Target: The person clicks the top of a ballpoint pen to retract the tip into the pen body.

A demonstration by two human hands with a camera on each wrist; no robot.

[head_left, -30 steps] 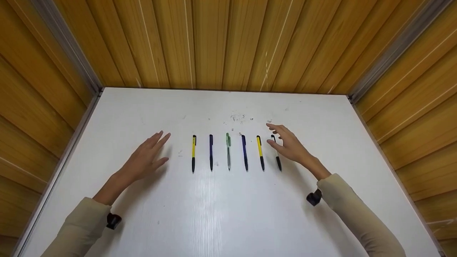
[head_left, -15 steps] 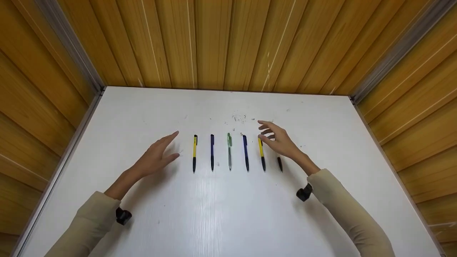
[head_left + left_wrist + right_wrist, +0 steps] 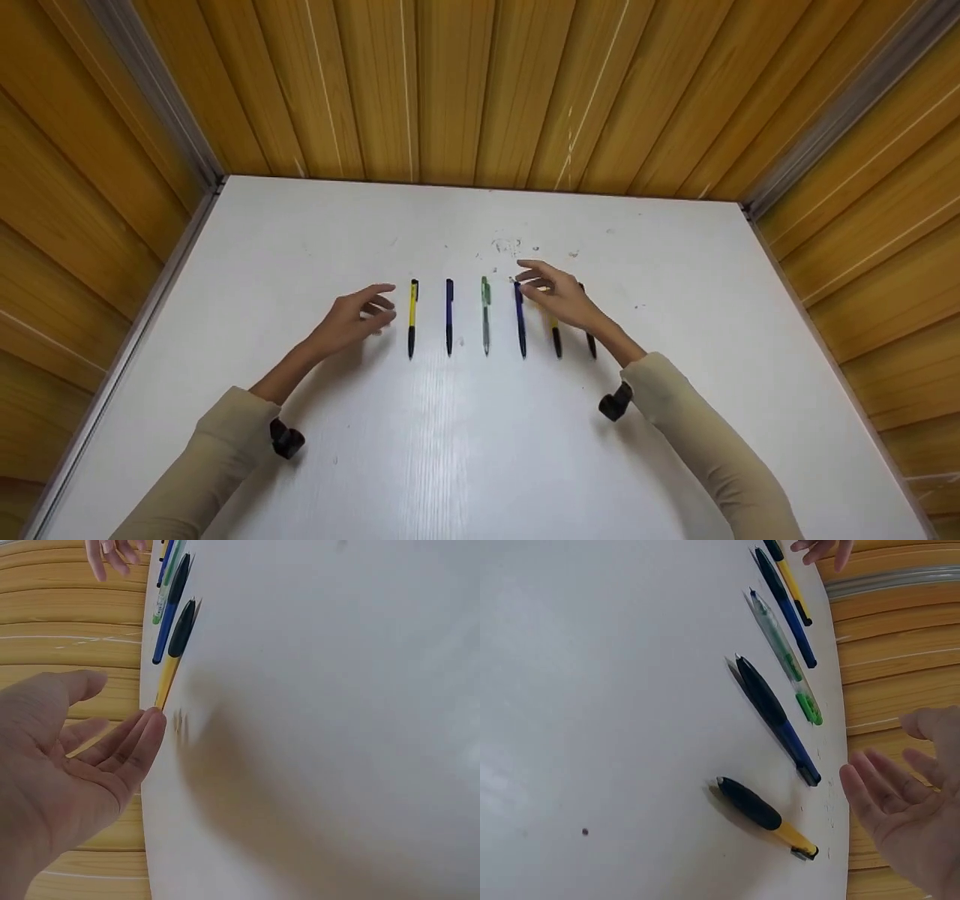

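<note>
Nearest the camera, both forearms were covered in beige, by a left sleeve (image 3: 225,446) and a right sleeve (image 3: 709,431), with a black left-wrist device (image 3: 286,439) and a black right-wrist device (image 3: 615,403) carried at the cuffs. Beyond these, the left hand (image 3: 349,324) was held just beside the left yellow pen (image 3: 412,307), its fingers loosely bent and its thumb spread away from them. The right hand (image 3: 564,300) was held above the right yellow pen (image 3: 556,341) and the sixth pen (image 3: 591,345), by which both were partly hidden; its fingers were likewise loosely bent, with the thumb set apart. In the head view, the top of the right blue pen (image 3: 520,322) was overlapped by that thumb.

All six were laid side by side on the white table (image 3: 360,480), writing tips pointed toward the near edge. The green pen (image 3: 486,307) was placed between the left blue pen (image 3: 449,319) and the right one. Farther back, the surface was marked by dark smudges (image 3: 507,245); at the rear it was bordered by wood-patterned panels (image 3: 450,97).
</note>
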